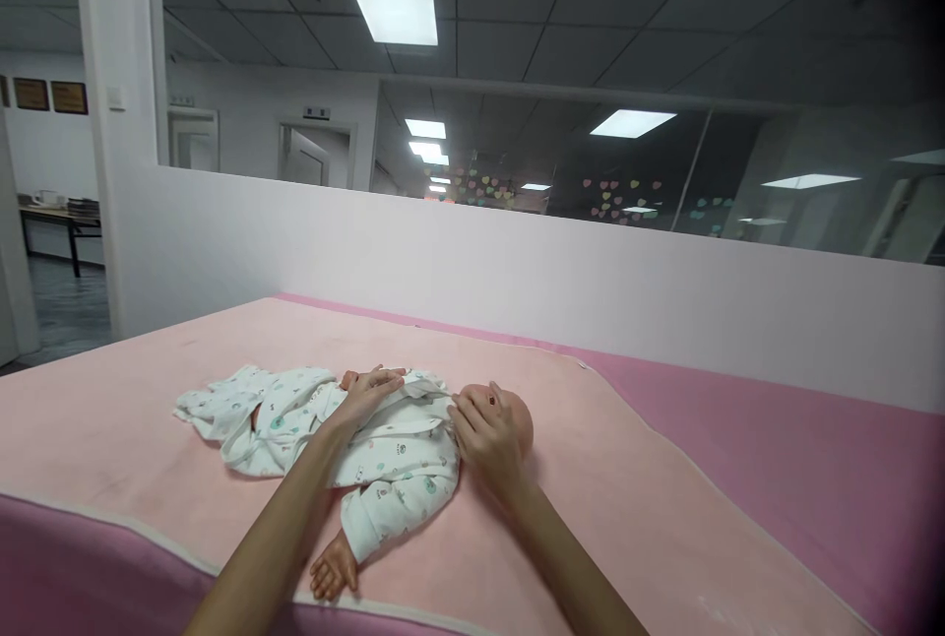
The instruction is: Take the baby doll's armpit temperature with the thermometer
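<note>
A baby doll [522,419] lies on its back, its head to the right and its legs to the left. It wears a white printed baby outfit [403,459] with long sleeves. My left hand [373,395] rests across the front of the outfit, fingers stretched out and flat on the cloth. At the doll's neck and chin, my right hand [483,434] has its fingers bent, the fingertips pinched at the collar edge. It covers part of the doll's face. One doll hand [336,567] sticks out of the near sleeve, palm up.
Under the doll is a pale pink mat [635,528] with a white-piped edge, over a darker pink surface [804,449]. A low white wall [517,272] with a glass window above stands behind it. At the far left, a doorway shows a table [59,215].
</note>
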A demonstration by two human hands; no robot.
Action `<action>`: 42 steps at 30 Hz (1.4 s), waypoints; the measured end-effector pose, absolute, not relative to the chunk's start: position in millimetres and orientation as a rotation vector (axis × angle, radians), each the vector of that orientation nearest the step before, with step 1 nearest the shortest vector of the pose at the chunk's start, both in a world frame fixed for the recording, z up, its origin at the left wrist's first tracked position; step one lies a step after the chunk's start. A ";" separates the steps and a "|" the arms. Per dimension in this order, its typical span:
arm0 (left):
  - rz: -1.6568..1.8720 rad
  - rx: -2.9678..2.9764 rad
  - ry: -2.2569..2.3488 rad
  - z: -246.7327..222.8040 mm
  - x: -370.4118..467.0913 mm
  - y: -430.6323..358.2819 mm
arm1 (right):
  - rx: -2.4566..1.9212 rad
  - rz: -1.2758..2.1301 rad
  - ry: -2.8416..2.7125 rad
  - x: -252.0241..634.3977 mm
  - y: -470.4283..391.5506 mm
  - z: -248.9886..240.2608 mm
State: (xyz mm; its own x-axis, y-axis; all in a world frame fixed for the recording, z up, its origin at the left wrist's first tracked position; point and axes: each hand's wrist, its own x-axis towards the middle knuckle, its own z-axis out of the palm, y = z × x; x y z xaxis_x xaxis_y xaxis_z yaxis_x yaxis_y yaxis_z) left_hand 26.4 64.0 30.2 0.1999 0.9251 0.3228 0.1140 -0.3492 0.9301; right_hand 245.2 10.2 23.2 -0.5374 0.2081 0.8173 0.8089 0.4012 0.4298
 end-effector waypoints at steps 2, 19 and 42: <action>1.261 1.672 1.006 29.1 26.6 65.9 | -0.955 -1.141 -2.079 229.4 16.0 28.9; 1.114 1.975 1.290 24.1 30.1 66.0 | -1.303 -0.931 -2.069 192.4 31.0 23.3; 1.917 2.732 1.299 21.7 43.7 35.6 | -0.851 -0.071 -1.067 217.2 23.7 42.3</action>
State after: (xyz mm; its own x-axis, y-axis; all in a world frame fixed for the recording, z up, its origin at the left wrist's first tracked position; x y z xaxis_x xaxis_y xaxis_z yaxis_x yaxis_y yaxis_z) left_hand 43.7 35.6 21.7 0.2035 0.2993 0.9322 0.7549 -0.6543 0.0453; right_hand 217.2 23.7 42.3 0.5121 0.3367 0.7902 0.4384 0.6887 -0.5775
